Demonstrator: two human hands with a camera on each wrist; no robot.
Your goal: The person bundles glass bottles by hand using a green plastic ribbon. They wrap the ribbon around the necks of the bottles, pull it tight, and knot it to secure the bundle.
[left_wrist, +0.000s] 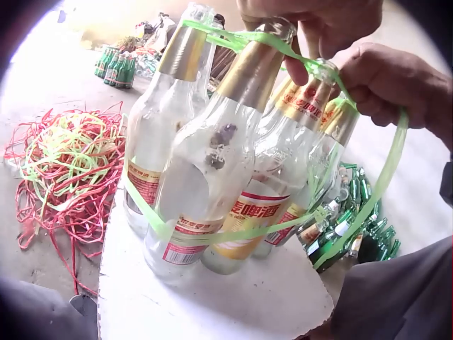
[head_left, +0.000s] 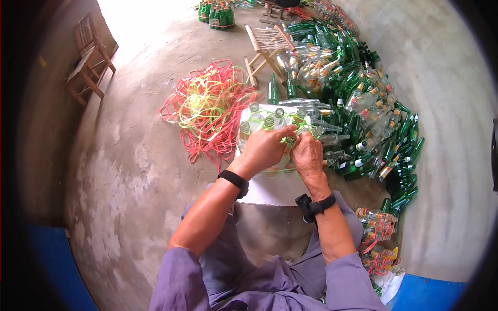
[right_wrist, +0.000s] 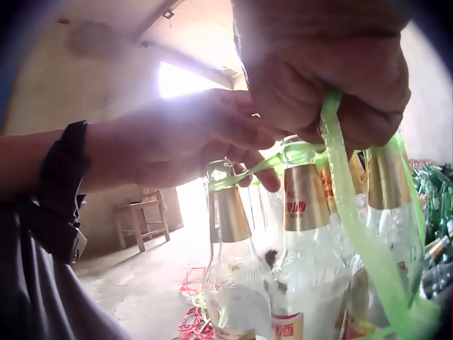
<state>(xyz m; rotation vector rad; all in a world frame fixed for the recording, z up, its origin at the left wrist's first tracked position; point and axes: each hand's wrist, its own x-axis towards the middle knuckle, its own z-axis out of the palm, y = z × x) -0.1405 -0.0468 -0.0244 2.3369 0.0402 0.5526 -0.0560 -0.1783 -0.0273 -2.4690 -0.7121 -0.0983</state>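
Observation:
Several clear bottles [left_wrist: 195,152] with gold neck foil stand upright and close together on a white board [head_left: 270,189]. A green strap [left_wrist: 283,47] runs around their necks, and a lower loop passes round the bodies. My left hand [head_left: 265,149] is over the bottle tops, its fingers pinching the strap at the necks. Beside it, my right hand [head_left: 308,157] is curled tightly; in the right wrist view a length of green strap [right_wrist: 347,184] hangs from this right fist [right_wrist: 325,78]. Some fingertips are hidden behind necks and knuckles.
A tangled heap of red and yellow-green straps [head_left: 207,106] lies left of the board. Piled green and clear bottles [head_left: 363,114] line the right wall. A wooden folding stool [head_left: 267,46] stands beyond, a wooden chair [head_left: 89,65] at left, and bundled green bottles [head_left: 220,16] farther back.

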